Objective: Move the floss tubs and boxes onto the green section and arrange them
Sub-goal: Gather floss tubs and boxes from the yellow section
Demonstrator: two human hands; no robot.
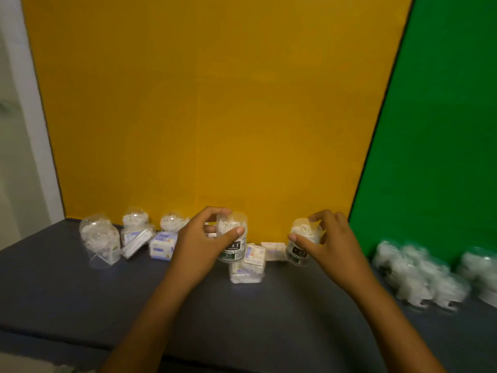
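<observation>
Head view. Two bare forearms enter from the lower edge over a dark grey padded surface (80, 292).

Left hand (199, 243): fingers and thumb curled round a clear round plastic floss tub with a dark label reading "DENTAL FLOSS" (232, 238); thumb on its near side, fingers over its top. Whether the tub is lifted or resting cannot be told.

Right hand (326, 244): thumb and fingers closed on a second clear round floss tub with a dark label (302, 244), gripped at its upper part, tilted slightly.

Between the two hands, below the left-hand tub: a small clear rectangular floss box with white contents (248, 265); just behind it, a white flat box (274, 250) against the yellow backdrop panel (201, 103).

Beyond the left hand's outer side: a white and blue floss box (162, 244), a tilted clear box (135, 242), two clear domed tubs (135, 218) and (172, 220) at the back, and a large clear tub of white floss picks (100, 242) farthest out.

Beyond the right hand's outer side: the green backdrop section (443, 117), with a blurred cluster of clear tubs of white floss (419, 273) in front of it; individual count cannot be told.
</observation>
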